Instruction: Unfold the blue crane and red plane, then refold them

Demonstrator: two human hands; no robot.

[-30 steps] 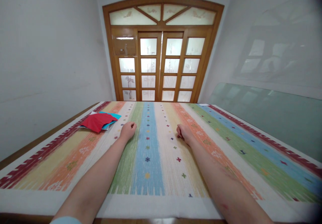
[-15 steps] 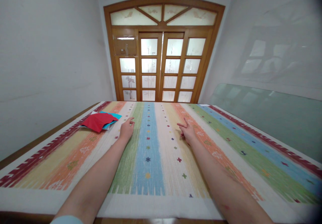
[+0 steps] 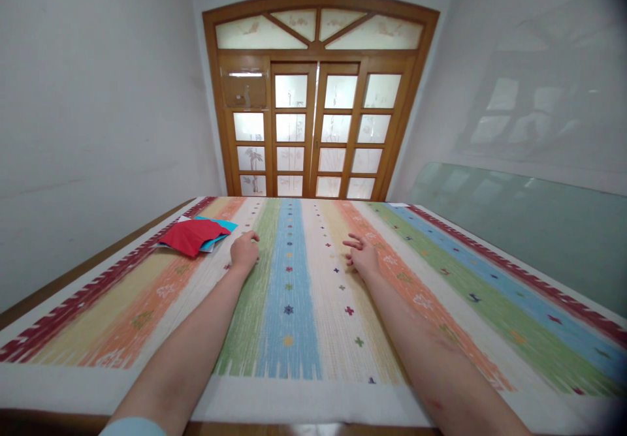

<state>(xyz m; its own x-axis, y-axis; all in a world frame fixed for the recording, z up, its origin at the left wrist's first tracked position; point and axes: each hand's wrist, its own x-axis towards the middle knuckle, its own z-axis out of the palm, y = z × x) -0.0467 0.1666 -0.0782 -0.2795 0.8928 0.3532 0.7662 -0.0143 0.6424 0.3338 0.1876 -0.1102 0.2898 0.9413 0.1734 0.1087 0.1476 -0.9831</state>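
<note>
My left hand (image 3: 245, 250) rests over the green stripe of a striped tablecloth (image 3: 289, 292), its fingers loosely bent and a little apart, holding nothing. Just to its left lies a small pile of coloured sheets, the nearest thing to that hand. A red sheet (image 3: 192, 236) is on top, and a blue sheet (image 3: 224, 224) sticks out from under it. White edges also show in the pile. Over the yellow and orange stripes, my right hand (image 3: 361, 255) has its fingers spread towards the middle, with nothing in them.
The cloth covers a wide table with a wooden edge (image 3: 53, 416). A pale green glass panel (image 3: 514, 217) stands along the right wall. Beyond the far edge are wooden doors (image 3: 316, 129) with frosted panes. A small white item (image 3: 398, 205) lies at the cloth's far right.
Both hands stay nearly in place. The left fingers have curled in slightly. The raised right finger has come down, and the right fingers now point more to the left. The pile has not moved.
</note>
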